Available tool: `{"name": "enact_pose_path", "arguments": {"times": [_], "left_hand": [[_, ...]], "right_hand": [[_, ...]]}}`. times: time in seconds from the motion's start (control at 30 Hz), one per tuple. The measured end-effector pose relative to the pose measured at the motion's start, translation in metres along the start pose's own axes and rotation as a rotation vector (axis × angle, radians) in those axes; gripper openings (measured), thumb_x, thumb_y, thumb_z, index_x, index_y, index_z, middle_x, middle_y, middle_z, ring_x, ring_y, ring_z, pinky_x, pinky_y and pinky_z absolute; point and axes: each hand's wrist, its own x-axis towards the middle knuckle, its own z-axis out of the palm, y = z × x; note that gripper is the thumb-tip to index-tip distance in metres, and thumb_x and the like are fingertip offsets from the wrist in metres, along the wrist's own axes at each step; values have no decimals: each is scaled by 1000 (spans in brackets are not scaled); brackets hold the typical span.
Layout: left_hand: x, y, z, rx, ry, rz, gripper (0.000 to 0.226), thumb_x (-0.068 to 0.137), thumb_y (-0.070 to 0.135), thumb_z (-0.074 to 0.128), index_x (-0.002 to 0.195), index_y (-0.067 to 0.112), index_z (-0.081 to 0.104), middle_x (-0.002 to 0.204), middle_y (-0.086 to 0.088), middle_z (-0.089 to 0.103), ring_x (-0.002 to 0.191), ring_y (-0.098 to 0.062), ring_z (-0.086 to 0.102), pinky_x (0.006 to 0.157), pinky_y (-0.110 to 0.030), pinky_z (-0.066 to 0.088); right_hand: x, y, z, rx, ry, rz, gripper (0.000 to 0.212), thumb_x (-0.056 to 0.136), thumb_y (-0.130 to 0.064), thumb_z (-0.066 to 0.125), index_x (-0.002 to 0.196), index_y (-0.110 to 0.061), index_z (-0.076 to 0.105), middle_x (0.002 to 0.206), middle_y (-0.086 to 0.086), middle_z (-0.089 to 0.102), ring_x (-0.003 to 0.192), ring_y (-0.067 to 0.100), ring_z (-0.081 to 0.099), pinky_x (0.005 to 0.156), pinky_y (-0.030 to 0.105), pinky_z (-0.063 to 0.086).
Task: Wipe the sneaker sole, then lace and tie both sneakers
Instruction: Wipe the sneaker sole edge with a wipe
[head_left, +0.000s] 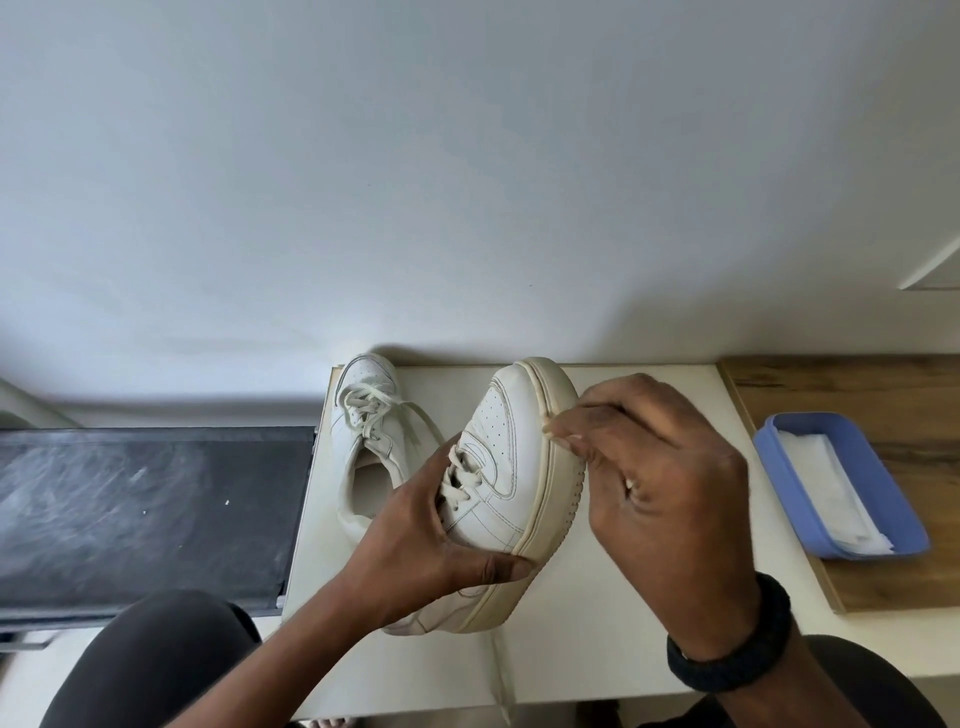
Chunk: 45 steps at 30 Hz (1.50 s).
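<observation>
On wooden board (857, 384), blue tub (789, 491) holding white wipes (831, 483)

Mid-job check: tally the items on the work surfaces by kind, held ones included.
Sneakers: 2 (held sneaker, resting sneaker)
Blue tub: 1
Wipe stack: 1
Total: 4
</observation>
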Motion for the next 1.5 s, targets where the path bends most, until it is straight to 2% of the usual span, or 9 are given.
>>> {"name": "enact_pose_path", "arguments": {"times": [0.17,0.37,0.6,0.77,0.93,1.07,1.27,1.4,1.5], "left_hand": [[0,1,-1,25,26,30,98,55,28,103,138,41,52,121,25,71,115,4,66,99,-23,53],[0,1,0,14,15,30,102,57,27,103,142,40,49,123,21,72,116,-1,67,104,-36,55],[0,-1,1,67,23,64,105,54,30,103,142,46,47,125,25,70,119,1,65,105,-35,53],[0,-2,2,73,36,71,104,53,31,103,137,55,46,123,24,70,117,0,66,103,-38,55],[0,-2,1,103,28,103,108,53,27,103,143,47,46,126,26,68,120,2,64,105,-34,54],[0,-1,1,112,33,121,111,53,25,103,143,49,44,129,27,67,122,3,62,104,-31,53],[-3,1,2,136,33,142,109,53,25,103,144,46,46,127,26,68,120,1,64,102,-34,55],[-3,3,0,122,36,140,111,54,23,103,147,44,45,130,22,67,122,-3,64,102,-39,56],[-4,5,0,135,41,172,110,53,25,103,144,48,45,129,26,66,121,1,63,100,-33,57]], "right_hand": [[1,4,-2,51,3,-1,15,83,2,75,90,-10,79,91,2,69,82,19,66,70,35,57],[-2,-5,2,4,-27,-39,21,80,9,75,91,-9,78,92,3,69,82,23,65,69,38,57],[4,8,-6,18,76,49,16,81,5,79,90,-9,79,91,2,71,83,14,66,76,24,56],[2,-1,-7,47,-4,-17,13,83,-1,73,90,-11,79,91,2,70,84,16,66,75,29,57],[8,6,-14,38,54,55,14,81,3,80,86,-10,79,87,0,70,81,2,61,79,6,46],[5,-6,-14,68,-28,-13,12,83,-2,75,88,-12,80,89,-1,69,82,11,64,78,15,52],[11,1,-23,63,41,45,8,84,-3,79,86,-10,80,86,-2,69,79,2,61,77,7,47],[6,-11,-21,54,-43,-35,12,83,-3,75,89,-12,80,88,-2,69,81,11,64,75,19,53],[10,-5,-25,80,-26,2,10,84,-4,76,87,-12,80,86,-2,69,79,7,63,75,13,50]]}}
